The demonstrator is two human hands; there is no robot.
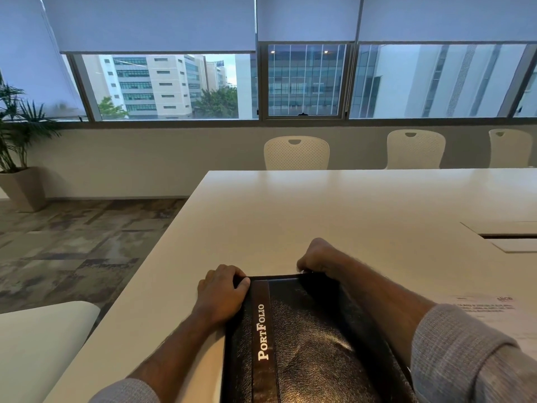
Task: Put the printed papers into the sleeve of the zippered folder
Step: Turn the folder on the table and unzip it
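White table (319,205) bears the closed folder (308,338); left hand (222,292) grips its corner, right hand (318,257) fingers pinch its top edge

White table (319,205), smooth top, reaching from the near edge to the far side of the scene. Black zippered folder (308,338) lies flat, closed, at near centre, "PortFolio" lettered on its spine band. Printed papers (499,312) lie flat to its right, near the right edge. Far right: recessed panel (511,237) set into the top.
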